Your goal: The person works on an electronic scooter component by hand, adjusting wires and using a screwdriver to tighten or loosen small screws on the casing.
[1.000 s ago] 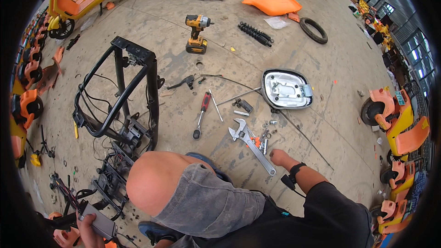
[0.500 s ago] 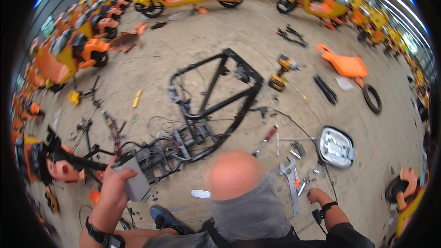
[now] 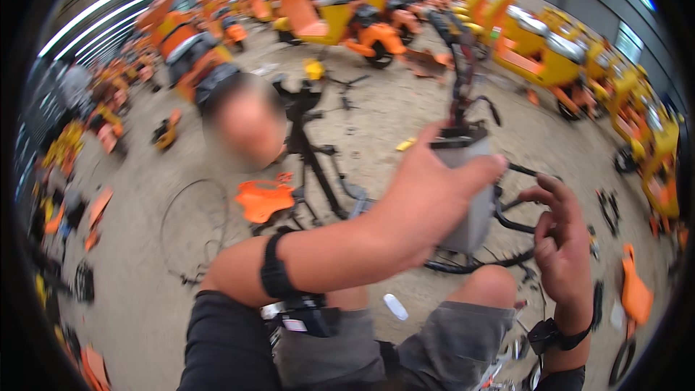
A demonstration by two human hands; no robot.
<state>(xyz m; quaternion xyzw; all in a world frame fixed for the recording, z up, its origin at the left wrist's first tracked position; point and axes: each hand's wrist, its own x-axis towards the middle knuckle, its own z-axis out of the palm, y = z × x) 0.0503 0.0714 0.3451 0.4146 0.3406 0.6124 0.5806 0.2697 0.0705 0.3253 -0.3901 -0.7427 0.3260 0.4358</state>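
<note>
Grey box (image 3: 469,199) sits raised in front of the chest, clenched in the left hand (image 3: 420,206), whose grip wraps its upper side so the attached black cables (image 3: 463,80) hang clear. Its long axis runs roughly upright, cables leading away upward. Right hand (image 3: 561,242) hovers beside it, fingers curled, released, grasping nothing.

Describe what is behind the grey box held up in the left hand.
Behind the grey box in the left hand, a black cable bundle rises from its top, with bare concrete floor around it. What lies directly behind the box is covered.
</note>
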